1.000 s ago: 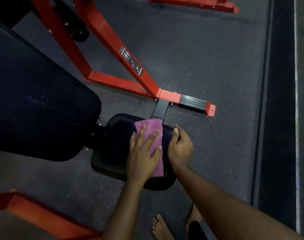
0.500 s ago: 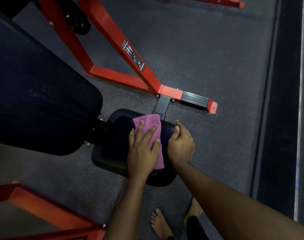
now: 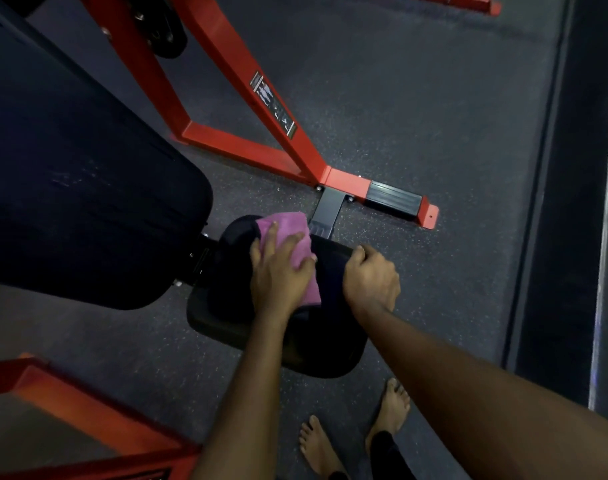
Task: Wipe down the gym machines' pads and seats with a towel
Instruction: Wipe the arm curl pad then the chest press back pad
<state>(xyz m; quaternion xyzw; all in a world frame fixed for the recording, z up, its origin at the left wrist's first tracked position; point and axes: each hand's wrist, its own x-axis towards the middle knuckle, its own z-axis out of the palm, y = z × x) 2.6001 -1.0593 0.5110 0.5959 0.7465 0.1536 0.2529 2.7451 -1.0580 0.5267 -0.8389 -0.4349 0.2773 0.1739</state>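
Observation:
A small black seat pad [image 3: 226,317] of a red-framed gym machine sits low in the middle of the view. A folded pink towel [image 3: 297,256] lies on its far half. My left hand [image 3: 280,275] presses flat on the towel with fingers spread and straight. My right hand [image 3: 372,278] grips the seat's right far edge, fingers curled over the rim. The large black back pad [image 3: 81,188] fills the left side, joined to the seat by a dark bracket.
Red steel frame legs [image 3: 226,74] run from the top left to a foot [image 3: 399,199] just beyond the seat. Another red frame [image 3: 70,417] lies at the bottom left. My bare feet [image 3: 358,434] stand on the speckled rubber floor. A raised dark strip runs along the right.
My left hand has slid the towel farther up and left across the seat. My right hand has curled tighter over the seat's edge.

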